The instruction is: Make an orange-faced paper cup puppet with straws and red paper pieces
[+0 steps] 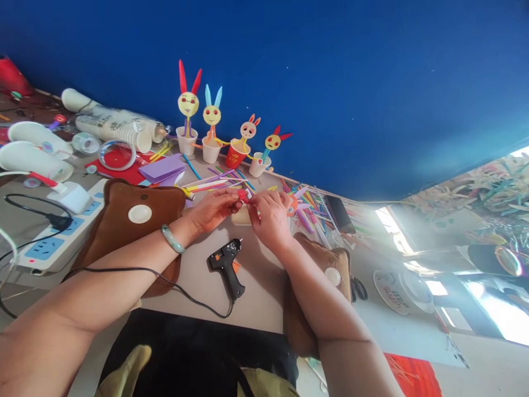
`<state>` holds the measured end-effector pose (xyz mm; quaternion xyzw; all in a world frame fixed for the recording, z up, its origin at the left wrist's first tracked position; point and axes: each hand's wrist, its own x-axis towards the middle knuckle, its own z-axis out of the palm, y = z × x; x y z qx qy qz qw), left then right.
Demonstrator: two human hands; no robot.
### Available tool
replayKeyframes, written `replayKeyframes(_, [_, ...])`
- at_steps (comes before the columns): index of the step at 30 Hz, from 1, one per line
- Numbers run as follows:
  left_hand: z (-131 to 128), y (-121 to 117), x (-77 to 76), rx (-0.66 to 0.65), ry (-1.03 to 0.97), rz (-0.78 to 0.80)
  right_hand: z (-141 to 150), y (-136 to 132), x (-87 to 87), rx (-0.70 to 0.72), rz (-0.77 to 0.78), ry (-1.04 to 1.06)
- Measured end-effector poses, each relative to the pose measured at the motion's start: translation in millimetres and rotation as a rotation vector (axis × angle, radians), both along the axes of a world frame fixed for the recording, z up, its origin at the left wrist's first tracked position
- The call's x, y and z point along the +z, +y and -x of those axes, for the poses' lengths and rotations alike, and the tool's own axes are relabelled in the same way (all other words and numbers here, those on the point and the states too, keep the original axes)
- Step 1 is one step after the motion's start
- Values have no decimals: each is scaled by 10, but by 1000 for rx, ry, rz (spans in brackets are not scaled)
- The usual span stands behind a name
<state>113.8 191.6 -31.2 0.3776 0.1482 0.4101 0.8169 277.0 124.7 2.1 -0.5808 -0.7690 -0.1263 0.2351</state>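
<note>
My left hand [217, 208], with a pale bangle on its wrist, pinches a small round red piece [242, 195] between thumb and fingertips. Close against it is my right hand [270, 218], its fingers pressed together. A bit of red and white shows between the two hands, but what the right fingers grip is hidden. Below the hands a black hot glue gun [226, 267] lies on the table [194, 292], nozzle pointing away, its cord running left under my left forearm. An orange piece with lilac parts [292, 204] shows just beyond my right hand.
Paper-cup rabbit figures [212, 116] stand along the blue wall. Colored sticks [219, 182] lie scattered in front of them. Brown cushions [124, 220] flank the work spot. A power strip [53, 237] is at left, scissors [359, 288] and a phone [339, 214] at right.
</note>
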Motion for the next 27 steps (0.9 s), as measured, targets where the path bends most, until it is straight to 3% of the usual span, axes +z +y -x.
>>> replayKeyframes(9, [-37,-37,-69,40,108,-71,-20,32,-19,10,35,-1])
replayKeyframes(16, [-64,-54,-18,96,119,-22,-28,60,-41,27,18,1])
replayKeyframes(27, [-41,-44,-10,67,146,-58,-100,-20,176,102,-144,77])
